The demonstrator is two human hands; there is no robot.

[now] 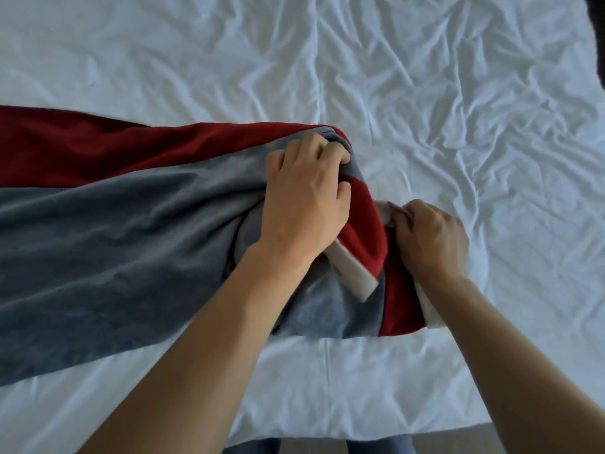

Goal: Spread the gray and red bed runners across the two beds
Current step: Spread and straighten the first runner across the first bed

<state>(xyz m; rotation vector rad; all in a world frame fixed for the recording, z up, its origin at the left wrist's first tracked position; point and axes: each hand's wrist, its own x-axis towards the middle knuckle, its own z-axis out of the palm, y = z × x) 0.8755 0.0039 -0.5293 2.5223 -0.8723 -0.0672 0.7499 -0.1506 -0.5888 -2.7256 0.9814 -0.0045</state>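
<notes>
1. Head view, looking straight down on a bed (425,93) with a white, pretty wrinkly sheet (163,60).
2. Runner (114,240) laid flat from 9 o'clock in to about the middle, red strip on the far side, gray on the near side.
3. Bunched and folded over at its free end near center, with a pale lining edge (357,273) poking out around 5 o'clock of the bunch.
4. Left hand (307,198) right at center, fingers curled tight into the gray cloth at the top of the bunch, gripping a fistful.
5. Right hand (432,237) just beside it at 3 o'clock, closed in a fist on the red-and-pale edge of the same runner.
6. Both forearms coming in from 6 o'clock.
7. Dark something at the 1 o'clock corner, can't tell what.
</notes>
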